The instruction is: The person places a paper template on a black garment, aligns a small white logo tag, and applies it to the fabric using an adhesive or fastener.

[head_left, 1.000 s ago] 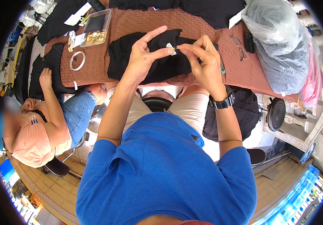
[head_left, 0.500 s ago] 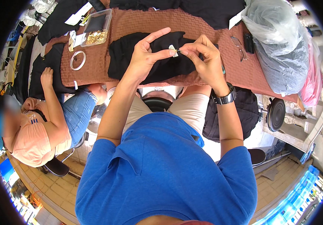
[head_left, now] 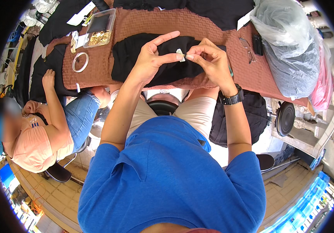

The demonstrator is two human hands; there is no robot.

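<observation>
the left hand (head_left: 147,62) pinches a small white tag (head_left: 180,51) at its thumb tip; the right hand (head_left: 215,62) keeps a narrow grip on a thin yellowish bit (head_left: 184,55) beside it. the fingertips have drawn slightly closer together, suggesting finer work there. the tag is over the black garment (head_left: 127,58) on the brown-covered worktop (head_left: 136,23).

Folded fabric (head_left: 174,73) is black; small angular tag (head_left: 179,51) is white; cloth table cover (head_left: 151,23) is brown, zigzag-patterned; short-sleeved shirt (head_left: 170,174) is blue.
</observation>
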